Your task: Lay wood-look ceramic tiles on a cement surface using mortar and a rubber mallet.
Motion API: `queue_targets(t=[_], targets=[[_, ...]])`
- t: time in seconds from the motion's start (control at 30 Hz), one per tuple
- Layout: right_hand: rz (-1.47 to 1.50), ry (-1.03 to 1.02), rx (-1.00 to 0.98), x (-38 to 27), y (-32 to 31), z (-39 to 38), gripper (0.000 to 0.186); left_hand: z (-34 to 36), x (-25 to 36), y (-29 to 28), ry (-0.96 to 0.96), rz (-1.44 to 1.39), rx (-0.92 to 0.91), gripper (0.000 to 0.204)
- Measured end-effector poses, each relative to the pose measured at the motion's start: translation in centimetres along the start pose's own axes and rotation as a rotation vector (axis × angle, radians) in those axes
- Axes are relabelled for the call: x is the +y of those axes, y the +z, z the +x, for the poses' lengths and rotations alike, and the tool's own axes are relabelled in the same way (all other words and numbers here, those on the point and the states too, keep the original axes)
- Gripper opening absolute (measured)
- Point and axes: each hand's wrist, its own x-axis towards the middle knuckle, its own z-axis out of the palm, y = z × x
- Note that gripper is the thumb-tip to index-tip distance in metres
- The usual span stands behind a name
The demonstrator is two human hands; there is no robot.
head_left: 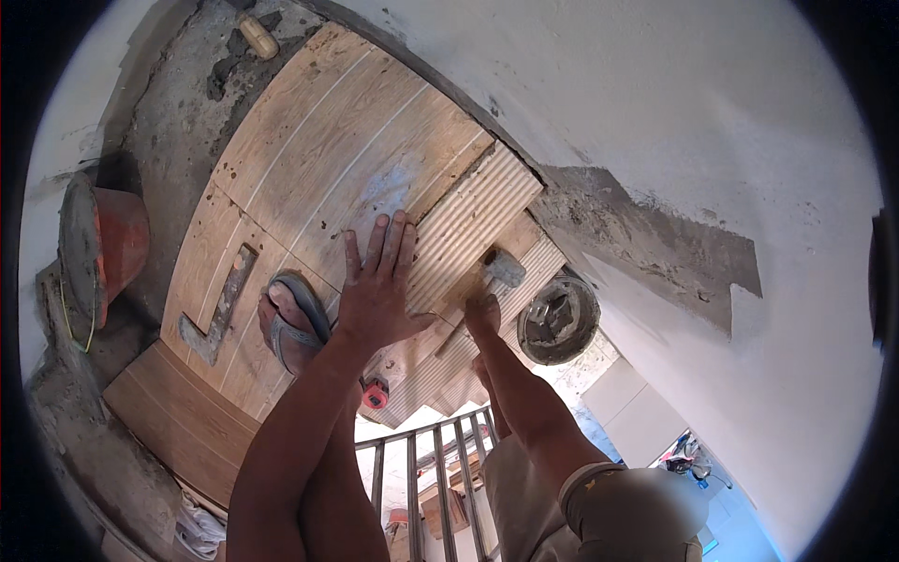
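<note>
My left hand [377, 281] lies palm down on a wood-look tile [309, 187], fingers stretched apart, beside a ribbed tile strip [473, 197]. My right hand [482, 311] grips a mallet [505, 269] with a grey head, over the ribbed steps at right. A dark bucket of wet mortar [558, 318] stands just right of it. A sandalled foot [290, 323] rests left of my left hand, and a metal square [220, 304] lies farther left on the tiles. A red tape measure [376, 393] sits below my left hand, by my forearm.
An orange bucket [120, 244] lies at the left on rough cement. A tool with a pale handle [258, 37] rests at the top. A white wall [721, 140] runs along the right. Metal railings [440, 478] and a drop to a lower level show at the bottom.
</note>
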Motion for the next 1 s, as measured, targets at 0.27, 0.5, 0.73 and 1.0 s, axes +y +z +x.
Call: queue_targets(t=[0.27,0.5,0.73,1.0], targets=[[0.538,0.391,-0.296,-3.9,-8.5,-3.7,0.023,0.0,0.6,-0.2,-0.147,0.109,-0.012,0.137],[0.261,-0.345,0.020,-7.1,-16.5,-11.2,0.029,4.6,2.6,0.2,-0.202,-0.006,0.154,0.138],[0.435,-0.640,-0.230,-19.5,-19.3,-8.5,0.036,4.7,2.2,1.3,-0.266,-0.024,0.148,0.140],[0.089,-0.993,0.029,-24.2,-17.6,-2.6,0.033,5.2,3.0,1.2,-0.246,-0.116,0.140,0.145]])
